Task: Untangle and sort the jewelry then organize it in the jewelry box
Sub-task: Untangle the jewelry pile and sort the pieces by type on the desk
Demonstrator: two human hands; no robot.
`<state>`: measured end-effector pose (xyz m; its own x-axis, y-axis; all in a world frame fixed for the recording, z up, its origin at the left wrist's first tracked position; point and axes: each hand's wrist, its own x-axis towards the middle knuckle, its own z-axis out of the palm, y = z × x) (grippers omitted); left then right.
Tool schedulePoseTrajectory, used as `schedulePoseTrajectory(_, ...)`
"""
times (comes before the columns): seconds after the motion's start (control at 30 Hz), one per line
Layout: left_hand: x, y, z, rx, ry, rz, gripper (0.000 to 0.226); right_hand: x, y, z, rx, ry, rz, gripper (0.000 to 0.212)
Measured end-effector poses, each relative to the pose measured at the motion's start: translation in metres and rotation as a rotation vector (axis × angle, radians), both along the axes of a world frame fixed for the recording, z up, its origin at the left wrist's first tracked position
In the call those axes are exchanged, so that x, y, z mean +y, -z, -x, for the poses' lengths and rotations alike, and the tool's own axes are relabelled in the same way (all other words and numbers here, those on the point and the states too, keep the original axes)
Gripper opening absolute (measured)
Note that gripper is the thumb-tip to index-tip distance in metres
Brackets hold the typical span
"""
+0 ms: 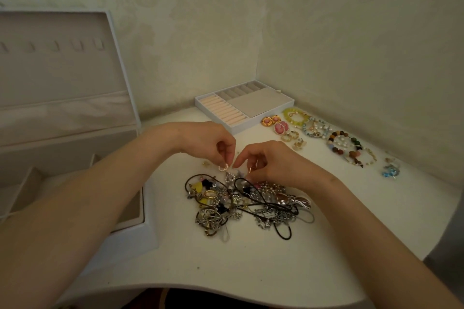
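Over the white worktop point(251, 271) the left hand point(208, 143) pinches a small pearly hoop point(223, 167) between thumb and fingertips, and the right hand point(273, 160), just beside it, pinches a thin gold piece point(251, 170), both above the far edge of the tangled jewelry pile point(241, 206). The open jewelry box point(62, 108) stands at the left with its lid up, a removable tray point(244, 105) sits in the corner, and sorted bracelets point(344, 143) and pink earrings point(276, 124) lie in a row to the right.
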<state>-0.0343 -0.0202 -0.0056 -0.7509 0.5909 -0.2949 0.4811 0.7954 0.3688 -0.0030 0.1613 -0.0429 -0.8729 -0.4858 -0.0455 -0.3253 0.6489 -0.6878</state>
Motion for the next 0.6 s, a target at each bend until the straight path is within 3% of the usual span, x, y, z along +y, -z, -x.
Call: schedulePoseTrajectory(0.6, -0.0031, 0.0081, 0.007, 0.061, -0.039, 0.209, 0.009, 0.0079, -0.0005, -0.0003, -0.045, -0.059, -0.06, 0.022)
